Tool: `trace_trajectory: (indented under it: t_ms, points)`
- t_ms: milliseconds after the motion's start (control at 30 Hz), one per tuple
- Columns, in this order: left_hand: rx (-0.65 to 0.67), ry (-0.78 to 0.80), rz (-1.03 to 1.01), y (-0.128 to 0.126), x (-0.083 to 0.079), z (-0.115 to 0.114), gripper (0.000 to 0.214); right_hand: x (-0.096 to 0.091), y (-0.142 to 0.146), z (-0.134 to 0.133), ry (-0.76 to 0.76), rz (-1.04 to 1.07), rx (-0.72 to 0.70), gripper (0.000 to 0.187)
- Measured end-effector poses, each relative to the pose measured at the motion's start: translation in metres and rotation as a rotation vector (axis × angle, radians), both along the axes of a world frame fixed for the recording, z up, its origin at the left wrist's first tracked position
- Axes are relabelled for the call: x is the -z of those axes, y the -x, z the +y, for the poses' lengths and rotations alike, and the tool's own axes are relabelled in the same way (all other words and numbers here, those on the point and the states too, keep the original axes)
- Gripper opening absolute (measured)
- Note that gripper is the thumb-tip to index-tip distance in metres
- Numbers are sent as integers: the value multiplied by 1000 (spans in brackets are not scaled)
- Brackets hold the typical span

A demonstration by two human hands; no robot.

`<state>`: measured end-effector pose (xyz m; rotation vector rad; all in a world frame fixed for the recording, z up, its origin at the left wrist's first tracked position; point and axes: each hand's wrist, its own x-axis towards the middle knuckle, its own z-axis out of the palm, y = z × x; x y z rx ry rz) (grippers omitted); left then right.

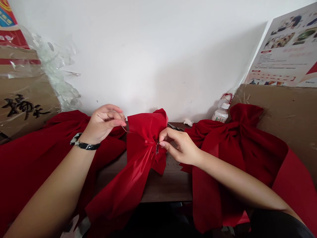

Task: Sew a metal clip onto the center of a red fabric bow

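A red fabric bow sits in the middle of the table, gathered at its centre, with a long tail running toward me. My left hand, wearing a dark bracelet or watch, is closed in a pinch above the bow's left edge. A thin pale strand, thread or wire, runs from those fingertips toward the fabric. At the gathered centre, thumb and forefinger of my right hand pinch the top of a dark, thin, beaded-looking strip; its exact kind is unclear.
Large red fabric bows lie to the left and right. Behind my right hand are scissors, a crumpled white scrap and a white bottle. Cardboard boxes flank the white wall. The dark table ends near me.
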<state>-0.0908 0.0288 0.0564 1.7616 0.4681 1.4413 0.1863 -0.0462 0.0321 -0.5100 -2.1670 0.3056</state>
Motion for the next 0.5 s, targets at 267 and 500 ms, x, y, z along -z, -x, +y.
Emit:
trace_trajectory:
  t_ms: [267,500]
  points:
    - [105,181,-594,31,-13,19,49,1,0,1,3,-12,19,5]
    - [43,230,-604,42,-18,19,33,1,0,1,-2,-5,18,4]
